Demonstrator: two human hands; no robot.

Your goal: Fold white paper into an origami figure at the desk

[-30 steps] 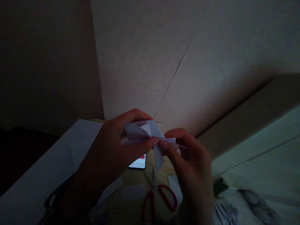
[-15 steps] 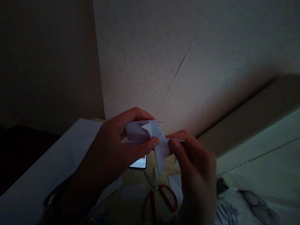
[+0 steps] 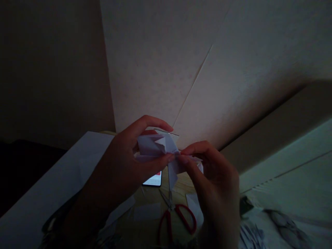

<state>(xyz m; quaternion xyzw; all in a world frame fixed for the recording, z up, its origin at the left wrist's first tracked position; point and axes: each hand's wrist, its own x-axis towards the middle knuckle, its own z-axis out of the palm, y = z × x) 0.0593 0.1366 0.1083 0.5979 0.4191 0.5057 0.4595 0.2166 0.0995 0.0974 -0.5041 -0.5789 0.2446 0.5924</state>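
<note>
The scene is dim. Both hands hold a folded white paper model (image 3: 158, 147) in the air above a small wooden table. My left hand (image 3: 129, 162) grips the model's left part, thumb under it and fingers curled over the top. My right hand (image 3: 212, 176) pinches the model's right flap between thumb and forefinger. A pointed flap hangs down between the hands.
Red-handled scissors (image 3: 178, 216) lie on the table (image 3: 153, 228) below the hands, beside paper scraps (image 3: 146, 211). A phone (image 3: 153, 180) with a lit screen lies behind them. A large white sheet (image 3: 52, 186) slants at the left. A pale wall rises behind. Patterned fabric (image 3: 280, 221) lies at the right.
My right hand moved left and closed its pinch tighter against the left thumb; the right flap is now folded in and the hanging point looks shorter. The left forefinger lifted slightly.
</note>
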